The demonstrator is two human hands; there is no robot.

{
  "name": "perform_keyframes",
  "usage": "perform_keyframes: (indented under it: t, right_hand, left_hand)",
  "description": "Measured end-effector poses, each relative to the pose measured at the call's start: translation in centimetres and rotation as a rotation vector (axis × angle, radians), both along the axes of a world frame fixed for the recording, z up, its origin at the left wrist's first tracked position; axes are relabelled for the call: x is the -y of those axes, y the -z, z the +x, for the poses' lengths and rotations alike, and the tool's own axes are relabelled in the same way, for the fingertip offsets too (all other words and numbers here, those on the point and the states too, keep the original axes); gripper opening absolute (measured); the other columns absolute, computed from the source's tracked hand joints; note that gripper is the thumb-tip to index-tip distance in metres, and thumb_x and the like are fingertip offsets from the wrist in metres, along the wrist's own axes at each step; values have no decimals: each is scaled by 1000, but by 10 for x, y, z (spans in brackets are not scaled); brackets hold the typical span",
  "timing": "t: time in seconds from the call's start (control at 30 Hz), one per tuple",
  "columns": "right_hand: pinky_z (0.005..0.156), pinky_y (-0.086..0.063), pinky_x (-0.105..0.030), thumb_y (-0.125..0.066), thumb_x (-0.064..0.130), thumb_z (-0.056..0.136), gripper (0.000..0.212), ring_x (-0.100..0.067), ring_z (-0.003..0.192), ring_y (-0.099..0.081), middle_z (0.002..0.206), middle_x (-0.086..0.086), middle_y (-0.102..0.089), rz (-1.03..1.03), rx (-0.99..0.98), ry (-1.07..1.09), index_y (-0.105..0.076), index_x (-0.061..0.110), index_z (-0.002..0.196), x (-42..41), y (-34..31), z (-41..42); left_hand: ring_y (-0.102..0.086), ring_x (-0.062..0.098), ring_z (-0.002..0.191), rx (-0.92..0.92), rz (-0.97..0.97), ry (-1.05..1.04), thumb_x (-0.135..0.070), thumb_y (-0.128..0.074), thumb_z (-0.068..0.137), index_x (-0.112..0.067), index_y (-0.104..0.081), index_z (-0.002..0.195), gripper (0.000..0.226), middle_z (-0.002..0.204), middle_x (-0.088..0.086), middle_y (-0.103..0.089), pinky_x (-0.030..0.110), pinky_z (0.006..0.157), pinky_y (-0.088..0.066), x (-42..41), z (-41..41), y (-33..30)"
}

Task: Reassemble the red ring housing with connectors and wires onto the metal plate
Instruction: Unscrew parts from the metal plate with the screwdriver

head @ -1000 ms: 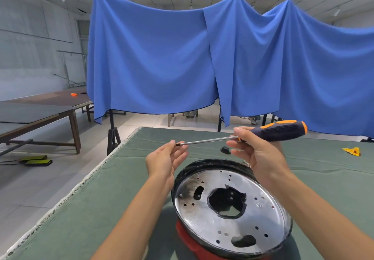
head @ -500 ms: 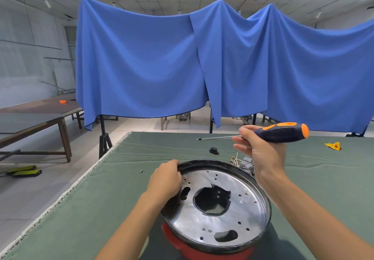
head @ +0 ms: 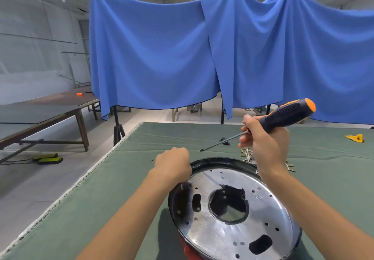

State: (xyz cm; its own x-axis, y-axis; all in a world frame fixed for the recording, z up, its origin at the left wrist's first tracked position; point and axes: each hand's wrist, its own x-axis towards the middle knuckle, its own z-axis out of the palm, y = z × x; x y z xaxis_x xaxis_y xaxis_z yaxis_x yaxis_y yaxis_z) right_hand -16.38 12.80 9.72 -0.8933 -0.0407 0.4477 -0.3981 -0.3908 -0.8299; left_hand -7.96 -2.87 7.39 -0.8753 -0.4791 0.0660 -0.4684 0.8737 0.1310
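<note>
Two hands in view, both busy. Left hand (head: 173,161) is curled over the far-left rim of the metal plate (head: 226,233), fingers gripping the black edge to steady it. Right hand (head: 263,138) is wrapped round the shaft end of a screwdriver (head: 283,114) with a black and orange handle, held in the air above the plate's far side, tip slanting down-left toward the green surface (head: 101,199) and touching nothing.

Metal plate sits near the front of the surface, shiny face up and tilted, with a ragged central hole, two oval slots and many small screw holes. Red ring housing (head: 189,253) shows only as a red sliver under the plate's near edge; how well it is seated cannot be told. A bundle of pale wires with connectors (head: 247,154) lies on the surface just beyond the plate, partly behind the right wrist, not yet fitted. A small black part (head: 224,141) lies farther back, and a tiny screw-like speck (head: 151,160) lies left of the left hand.

Step looks like bracing the plate before driving a screw. To do it well: keep the left grip firm so the tilted plate cannot rock, bring the tip down square into the chosen hole, not at a slant, and keep the wires out from under the rim. A slip would likely skate across the shiny face.
</note>
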Motion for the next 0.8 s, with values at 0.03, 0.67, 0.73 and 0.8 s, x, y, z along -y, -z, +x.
perform_keyframes:
  t: [0.03,0.67,0.73,0.8]
  right_hand:
    - [38,-47,-24,-65,10,86,20,-12,38,-51,50,4,-57,8,-13,4,-62,9,66,-1,-1,0]
    - [39,-36,-21,-61,22,78,25,-11,38,-42,46,4,-51,19,-224,69,-57,7,60,9,-31,7]
    - [40,-36,-22,-62,23,78,27,-13,38,-42,46,3,-51,33,-235,80,-55,6,57,13,-30,9]
    - [41,-35,-22,-62,23,76,27,-13,38,-42,45,3,-52,28,-245,84,-55,8,56,16,-31,11]
  left_hand:
    - [-60,38,84,-35,93,5,-17,-52,87,-11,-47,69,19,85,20,-61,33,65,-39,4,-9,3]
    - [-47,21,47,-450,1270,-48,4,-48,80,-8,-50,89,15,63,9,-48,23,48,-39,27,-5,18]
    - [-40,23,49,-411,1475,-34,-1,-49,62,-13,-45,86,28,63,8,-38,25,49,-35,28,3,23]
    - [-34,23,50,-418,1537,-15,-7,-49,49,-13,-39,78,32,62,7,-32,25,49,-30,27,6,26]
